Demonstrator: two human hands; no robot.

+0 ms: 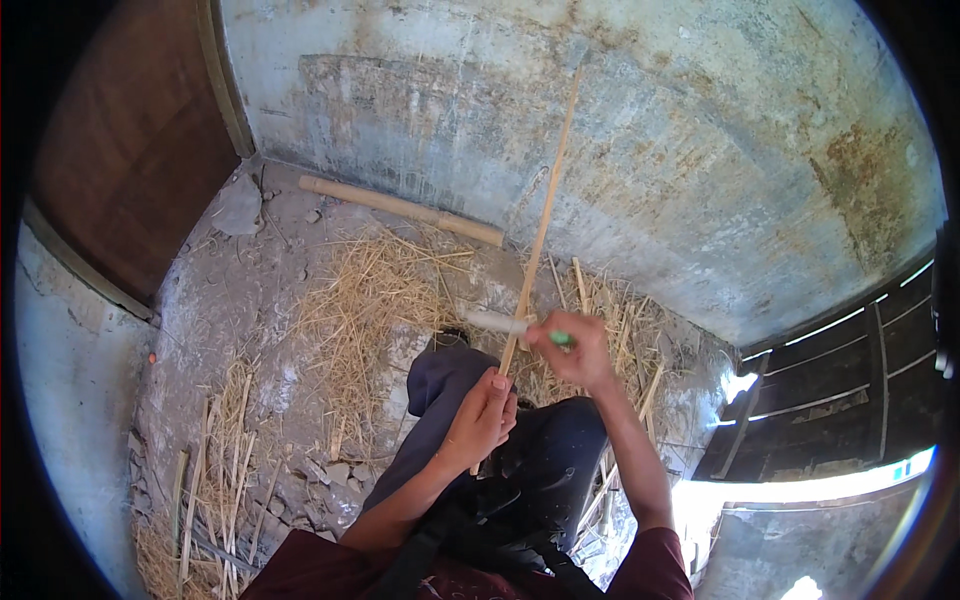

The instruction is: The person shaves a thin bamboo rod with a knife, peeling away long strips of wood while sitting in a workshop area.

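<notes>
A long, thin bamboo strip (545, 215) slants up and away from my lap toward the wall. My left hand (482, 415) is closed around its lower part, and the strip's near end shows just below that hand. My right hand (572, 350) grips a knife (497, 321) by its green handle. The pale blade, blurred by motion, lies across the strip a little above my left hand. Whether the edge touches the strip I cannot tell.
A bamboo pole (400, 209) lies along the foot of the stained wall (680, 130). Straw-like shavings (365, 310) cover the floor ahead, with split strips (225, 470) at the left. A brown door panel (120, 140) stands at the far left; dark slats (830, 385) are at the right.
</notes>
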